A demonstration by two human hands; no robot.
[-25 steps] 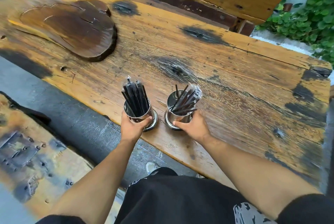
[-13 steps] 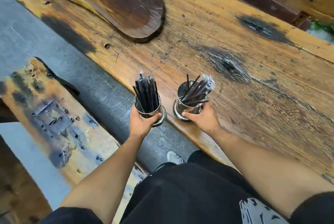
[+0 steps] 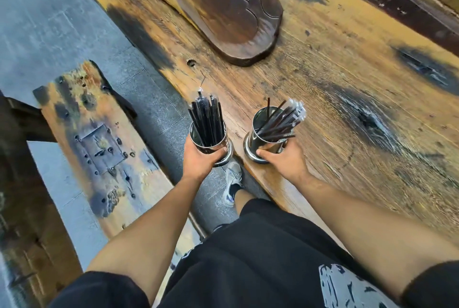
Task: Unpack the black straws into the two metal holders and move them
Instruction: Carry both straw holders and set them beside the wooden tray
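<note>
Two shiny metal holders are filled with black straws. My left hand [image 3: 200, 160] grips the left holder [image 3: 218, 145], which hangs over the gap past the table's near edge; its straws [image 3: 206, 119] stand upright in a tight bunch. My right hand [image 3: 283, 158] grips the right holder [image 3: 258, 137] at its near side, over the table's near edge; I cannot tell whether it rests on the wood. Its straws [image 3: 280, 121] lean to the right, some with clear wrapping at their tips.
The worn wooden table [image 3: 347, 79] carries a dark carved wood slab [image 3: 223, 7] at the far side. A wooden bench [image 3: 99, 143] lies to the left across a grey paved gap [image 3: 49, 24]. My shoe [image 3: 232, 181] is below the holders.
Both hands, each gripping a holder, have drawn back toward the table's near edge. The left holder now hangs off the table over the ground. My view has swung left and down.
</note>
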